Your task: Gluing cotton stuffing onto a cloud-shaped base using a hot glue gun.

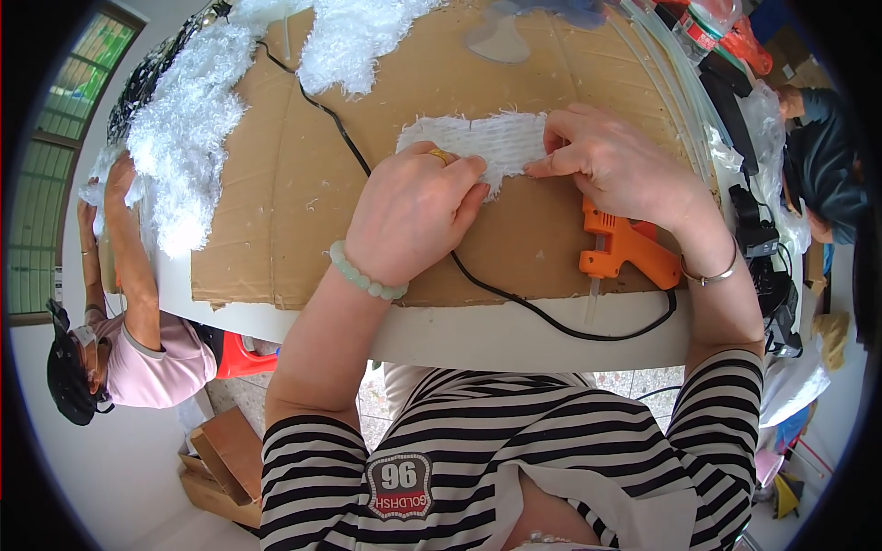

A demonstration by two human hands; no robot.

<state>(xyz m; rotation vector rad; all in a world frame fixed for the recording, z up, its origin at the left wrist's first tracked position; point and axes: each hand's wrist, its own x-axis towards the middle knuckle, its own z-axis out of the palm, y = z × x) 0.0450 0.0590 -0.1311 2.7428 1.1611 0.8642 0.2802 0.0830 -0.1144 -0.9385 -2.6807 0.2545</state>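
Note:
A small piece of white, fringed woven fabric lies flat on the brown cardboard sheet. My left hand is closed at its near left part, fingers curled and thumb pressed against the index finger. At the right edge of the fabric, my right hand pinches the corner between thumb and fingers. Just below my right hand rests an orange glue gun on its side, a clear glue stick poking from its back end. Its black cord passes under my left wrist.
Fluffy white fringed material is heaped at the far left, with another pile at the back. Clear glue sticks line the right edge. A co-worker reaches in at left; another person is at right.

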